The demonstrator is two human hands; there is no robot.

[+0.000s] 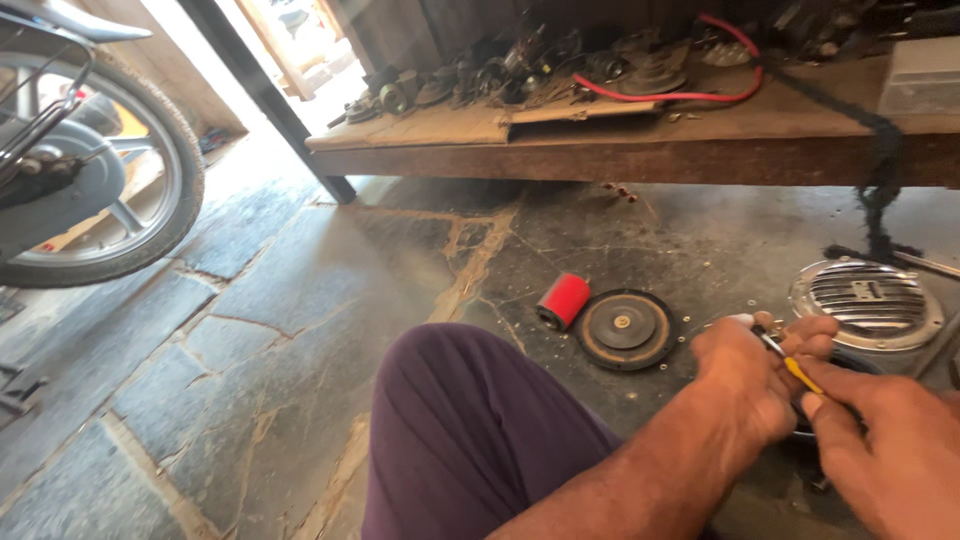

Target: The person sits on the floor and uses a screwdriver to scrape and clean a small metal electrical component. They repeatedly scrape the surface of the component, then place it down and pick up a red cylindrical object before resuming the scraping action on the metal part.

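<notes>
Sitting low on cracked stone floor (pixel 300 330), purple-clad knee (pixel 470 430) raised just inboard of both hands. Beyond and far to the left of the hands, motorcycle wheel (pixel 100 190); straight ahead and well apart, long wooden bench (pixel 620 140) heaped with dark parts and 1 red cable (pixel 690 95). Just past the right hand, touching distance, chromed slotted horn cover (pixel 868 303). Ahead-left of the left hand, near, round black disc (pixel 625 328), with 1 short red cylinder (pixel 564 300) just beside it, farther left.

Left hand (pixel 745 385) clenched around the near end of a thin yellow-and-black tool (pixel 790 365); right hand (pixel 885 450) pinching the same tool lower down, fingers closed on it. Long axis running from upper left to lower right, between the 2 hands, tip toward the left hand's knuckles. Left hand nearer the disc, right hand nearer the cover. Dark round part beneath the hands mostly hidden; cannot tell what.
</notes>
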